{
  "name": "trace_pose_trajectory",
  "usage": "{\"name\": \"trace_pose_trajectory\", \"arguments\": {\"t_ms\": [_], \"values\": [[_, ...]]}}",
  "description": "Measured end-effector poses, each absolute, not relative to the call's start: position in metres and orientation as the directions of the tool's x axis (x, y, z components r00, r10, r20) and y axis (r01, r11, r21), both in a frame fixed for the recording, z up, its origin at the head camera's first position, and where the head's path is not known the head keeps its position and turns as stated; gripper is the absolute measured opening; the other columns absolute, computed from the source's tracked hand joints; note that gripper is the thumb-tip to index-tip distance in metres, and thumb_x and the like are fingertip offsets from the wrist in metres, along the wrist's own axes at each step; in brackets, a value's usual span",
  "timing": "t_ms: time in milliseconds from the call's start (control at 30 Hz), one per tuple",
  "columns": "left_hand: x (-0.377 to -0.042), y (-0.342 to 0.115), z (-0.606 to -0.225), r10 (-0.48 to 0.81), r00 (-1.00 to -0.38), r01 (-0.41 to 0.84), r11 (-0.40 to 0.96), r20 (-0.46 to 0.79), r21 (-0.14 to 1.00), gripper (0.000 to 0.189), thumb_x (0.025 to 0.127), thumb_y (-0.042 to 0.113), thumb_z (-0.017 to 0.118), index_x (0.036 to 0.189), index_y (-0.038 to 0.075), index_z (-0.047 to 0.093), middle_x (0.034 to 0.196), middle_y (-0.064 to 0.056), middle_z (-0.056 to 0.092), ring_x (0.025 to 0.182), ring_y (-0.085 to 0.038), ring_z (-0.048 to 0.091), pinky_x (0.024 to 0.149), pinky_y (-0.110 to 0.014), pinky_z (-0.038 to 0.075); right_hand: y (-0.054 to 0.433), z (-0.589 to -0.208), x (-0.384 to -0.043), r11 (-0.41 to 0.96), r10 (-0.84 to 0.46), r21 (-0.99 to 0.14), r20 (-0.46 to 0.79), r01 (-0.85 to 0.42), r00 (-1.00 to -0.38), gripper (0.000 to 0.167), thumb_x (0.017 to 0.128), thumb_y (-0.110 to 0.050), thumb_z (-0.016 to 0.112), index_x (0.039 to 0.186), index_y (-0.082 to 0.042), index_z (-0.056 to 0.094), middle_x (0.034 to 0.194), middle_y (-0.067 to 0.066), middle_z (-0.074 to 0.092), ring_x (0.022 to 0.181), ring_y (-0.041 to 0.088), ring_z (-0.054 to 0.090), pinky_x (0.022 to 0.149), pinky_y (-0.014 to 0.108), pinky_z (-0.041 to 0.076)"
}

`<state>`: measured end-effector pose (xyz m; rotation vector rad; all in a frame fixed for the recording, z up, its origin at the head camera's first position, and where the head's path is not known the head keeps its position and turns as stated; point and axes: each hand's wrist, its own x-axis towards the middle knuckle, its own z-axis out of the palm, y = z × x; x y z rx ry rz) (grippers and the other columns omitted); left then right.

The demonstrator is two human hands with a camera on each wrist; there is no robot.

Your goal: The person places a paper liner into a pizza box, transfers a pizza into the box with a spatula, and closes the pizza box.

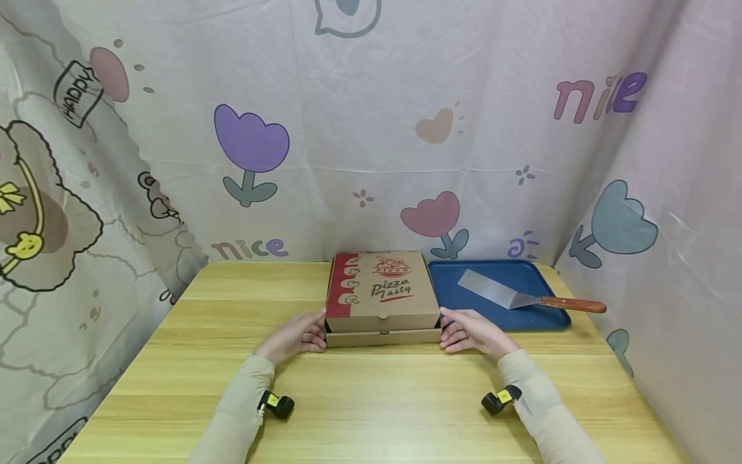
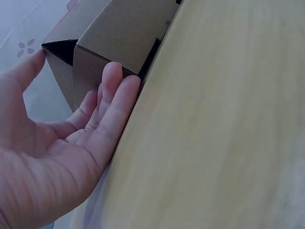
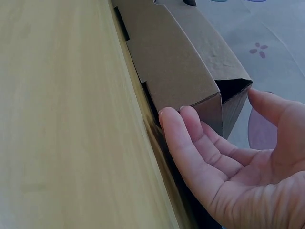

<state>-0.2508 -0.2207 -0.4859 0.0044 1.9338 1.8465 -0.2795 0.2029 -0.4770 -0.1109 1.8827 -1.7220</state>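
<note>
A brown cardboard pizza box with a red printed strip stands at the back middle of the table. Its lid sits slightly raised, and dark triangular gaps show at both front corners. At the box's left front corner is my left hand, thumb at the lid's corner and fingers against the side of the base. My right hand holds the opposite front corner the same way, its thumb on the lid's edge and its fingertips low on the base. Inside the box nothing can be seen.
A blue tray lies right of the box. Across it rests a pizza spatula, its wooden handle sticking out past the tray's right edge. Behind the wooden table hangs a printed curtain.
</note>
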Motion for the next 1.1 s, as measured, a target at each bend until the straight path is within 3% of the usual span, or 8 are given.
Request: {"name": "trace_pose_trajectory", "arguments": {"t_ms": [1100], "values": [[-0.2514,-0.2223,-0.4880,0.334,-0.890,-0.300,0.081,-0.309,0.950,0.040,0.097,0.042,0.056,0.102,0.002,0.053,0.086,-0.005,0.061,0.074,-0.015,0.064,0.077,-0.032,0.058,0.2020,-0.4779,-0.2790,0.207,-0.410,-0.938,-0.341,0.278,-0.846,0.049,0.097,-0.041,0.057,0.114,0.004,0.052,0.081,0.011,0.067,0.074,0.024,0.071,0.072,0.039,0.060]]}}
